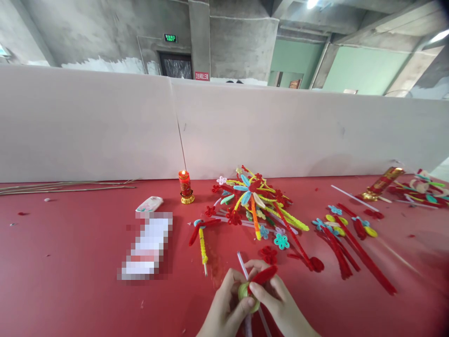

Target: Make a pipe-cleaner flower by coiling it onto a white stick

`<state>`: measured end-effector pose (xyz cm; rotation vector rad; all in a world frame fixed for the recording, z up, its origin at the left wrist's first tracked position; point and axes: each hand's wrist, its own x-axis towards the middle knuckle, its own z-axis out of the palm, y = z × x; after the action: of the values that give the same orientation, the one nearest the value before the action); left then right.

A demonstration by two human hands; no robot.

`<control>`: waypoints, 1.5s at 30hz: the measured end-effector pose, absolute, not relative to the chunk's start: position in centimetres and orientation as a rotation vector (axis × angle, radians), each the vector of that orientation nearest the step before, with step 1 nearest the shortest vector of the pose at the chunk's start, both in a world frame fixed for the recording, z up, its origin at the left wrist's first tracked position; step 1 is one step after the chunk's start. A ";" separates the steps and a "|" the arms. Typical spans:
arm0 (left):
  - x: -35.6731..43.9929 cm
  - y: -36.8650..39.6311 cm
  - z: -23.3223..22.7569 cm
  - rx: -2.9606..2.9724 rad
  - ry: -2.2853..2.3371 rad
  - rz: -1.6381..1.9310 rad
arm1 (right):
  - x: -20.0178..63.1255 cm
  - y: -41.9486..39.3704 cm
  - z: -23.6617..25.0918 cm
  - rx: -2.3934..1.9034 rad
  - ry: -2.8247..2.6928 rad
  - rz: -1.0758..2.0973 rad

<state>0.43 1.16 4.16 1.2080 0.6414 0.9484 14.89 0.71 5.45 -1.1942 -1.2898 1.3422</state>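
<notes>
Close in front of me, my left hand [226, 304] is closed around a yellow-green rounded piece [244, 292] that looks like a small roll of tape. A red fuzzy pipe-cleaner petal [264, 274] is pinched by my right hand [280, 299], its thumb against the yellow-green piece. One pale translucent stick [242, 264] runs up between both hands, and more stick ends show below them. My fingers hide where these parts meet. Just beyond lie a red pipe-cleaner flower [268, 255] and a turquoise flower [281, 241].
A heap of pipe-cleaner flowers [250, 192] lies at the centre of the red table [87, 304]. More red strips [372, 257] are at right. Left stand a lit red candle [185, 182] and a white packet [149, 204]. A tilted red-gold candle [384, 182] is far right. A white partition [263, 131] borders the back.
</notes>
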 end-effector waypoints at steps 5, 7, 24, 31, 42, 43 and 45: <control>0.4 1.2 3.9 1.228 0.652 0.948 | 14.9 0.8 5.1 -1.205 -1.286 1.338; 0.5 1.2 3.8 1.213 0.655 0.943 | 15.0 0.8 5.0 -1.209 -1.279 1.359; 0.3 1.5 5.3 1.017 0.880 0.985 | 16.0 0.9 4.2 -1.434 -0.908 1.330; 0.0 1.8 4.5 0.805 0.960 1.052 | 16.4 2.1 6.6 -1.424 -1.550 0.987; -0.2 2.1 5.4 0.358 0.583 1.025 | 15.7 1.3 3.1 -1.645 -2.203 0.355; -0.4 2.2 5.6 0.342 0.532 1.001 | 15.7 1.3 3.0 -1.662 -2.220 0.348; -0.6 2.2 5.9 0.314 0.452 0.968 | 15.7 1.5 3.2 -1.678 -2.239 0.342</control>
<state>-0.60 2.18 5.92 0.3136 0.4522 0.9679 15.74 1.45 3.18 -1.6777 -2.2394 0.3416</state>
